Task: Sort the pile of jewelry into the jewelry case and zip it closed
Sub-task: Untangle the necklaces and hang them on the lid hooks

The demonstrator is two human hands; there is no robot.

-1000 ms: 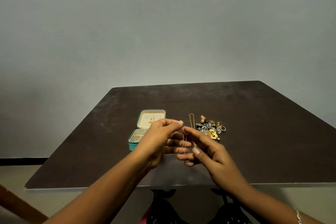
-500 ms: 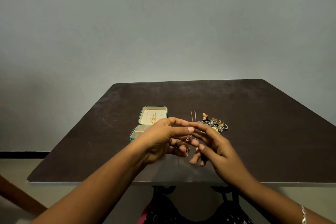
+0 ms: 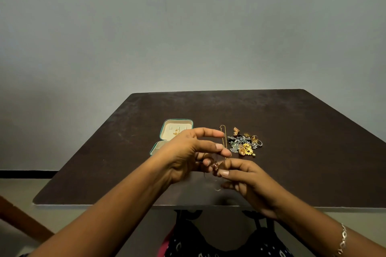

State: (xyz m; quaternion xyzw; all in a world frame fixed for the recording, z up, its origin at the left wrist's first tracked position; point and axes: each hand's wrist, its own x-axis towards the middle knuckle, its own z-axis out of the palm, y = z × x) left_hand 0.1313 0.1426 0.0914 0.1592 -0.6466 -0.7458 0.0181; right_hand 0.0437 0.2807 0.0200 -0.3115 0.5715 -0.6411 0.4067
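Right hand (image 3: 248,181) pinched a fine rose-gold chain (image 3: 216,166); left hand's (image 3: 188,152) hold unclear.
Glittering jewelry pile (image 3: 244,143) lay near rounded teal case (image 3: 177,129).

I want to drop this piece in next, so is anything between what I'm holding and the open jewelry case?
Nothing on the table does. The jewelry case lies open, left of the small piece pinched by your right hand; only your own left hand hangs between them.
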